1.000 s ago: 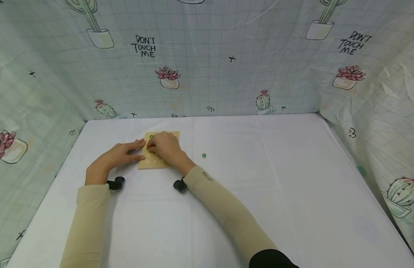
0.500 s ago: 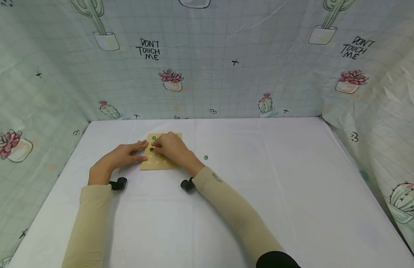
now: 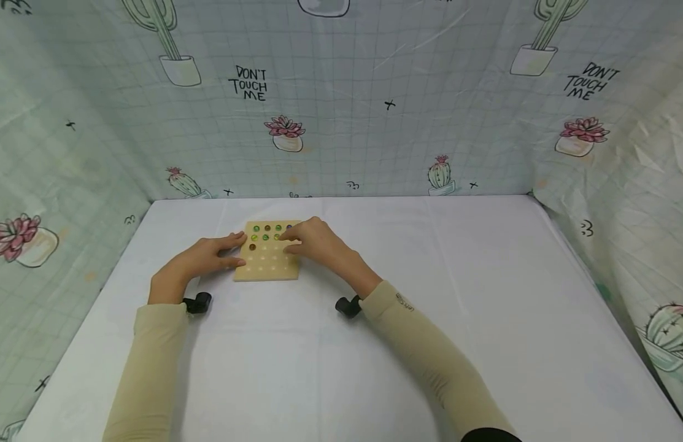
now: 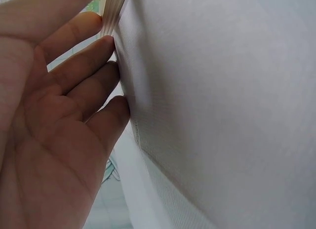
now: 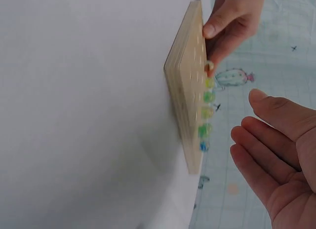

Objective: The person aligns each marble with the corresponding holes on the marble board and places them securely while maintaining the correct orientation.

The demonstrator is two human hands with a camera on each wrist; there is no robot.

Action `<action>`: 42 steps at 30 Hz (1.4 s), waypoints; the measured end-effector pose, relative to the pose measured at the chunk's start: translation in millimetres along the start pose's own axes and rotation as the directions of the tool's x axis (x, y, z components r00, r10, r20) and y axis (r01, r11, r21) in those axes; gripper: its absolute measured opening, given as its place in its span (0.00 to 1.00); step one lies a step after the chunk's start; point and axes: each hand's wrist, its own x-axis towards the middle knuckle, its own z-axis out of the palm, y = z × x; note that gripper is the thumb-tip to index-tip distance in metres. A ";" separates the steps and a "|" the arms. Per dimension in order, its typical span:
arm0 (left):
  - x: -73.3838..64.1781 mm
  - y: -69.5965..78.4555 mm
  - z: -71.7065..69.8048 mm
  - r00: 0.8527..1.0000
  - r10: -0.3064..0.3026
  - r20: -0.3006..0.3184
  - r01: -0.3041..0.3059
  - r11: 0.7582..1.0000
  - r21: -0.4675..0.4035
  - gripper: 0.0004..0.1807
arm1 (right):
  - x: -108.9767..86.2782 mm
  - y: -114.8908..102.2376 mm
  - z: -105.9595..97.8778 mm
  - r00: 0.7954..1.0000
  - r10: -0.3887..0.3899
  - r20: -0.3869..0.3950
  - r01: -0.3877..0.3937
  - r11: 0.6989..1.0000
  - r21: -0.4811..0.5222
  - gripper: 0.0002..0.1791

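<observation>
A square wooden board [image 3: 259, 274] with rows of round hollows lies at the table's back left. Glass marbles, green, yellow-green, brown and blue, sit in its two far rows. A brown marble [image 3: 252, 247] sits at the left of the third row. At the board's left edge my left hand [image 3: 200, 258] rests its fingertips and thumb, fingers fairly straight. My right hand [image 3: 321, 245] hovers over the board's right side. In the right wrist view its fingers [image 5: 264, 152] are loosely bent and hold nothing, apart from the marbles [image 5: 209, 96].
A white cloth [image 3: 418, 258] covers the table. Patterned sheets [image 3: 341, 123] with drawn plants hang behind and at both sides. Dark wrist cameras [image 3: 197, 302] are strapped at both wrists.
My right hand has let go of the brown marble in the third row and moved right. It now covers the spot where a loose green marble lay. The left hand stays.
</observation>
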 end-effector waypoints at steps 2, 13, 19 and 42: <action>-0.8 0.9 -0.2 1.000 0.001 -0.001 -0.001 1.000 0.004 0.46 | -8.0 7.9 -4.5 1.000 0.002 -0.004 -0.002 1.000 0.010 0.19; 0.6 0.9 -2.6 1.000 0.003 -0.005 -0.003 1.000 0.008 0.46 | -43.3 44.4 -22.6 1.000 0.002 0.030 -0.002 1.000 0.001 0.20; 0.3 -0.3 -1.7 1.000 -0.007 -0.002 0.007 1.000 0.005 0.46 | -56.5 58.4 -23.6 0.999 0.043 0.031 -0.043 0.999 -0.015 0.19; 2.3 -1.9 0.0 1.000 -0.014 0.003 0.014 1.000 0.004 0.48 | -65.3 84.1 -25.9 0.988 0.002 0.154 0.016 0.994 -0.110 0.12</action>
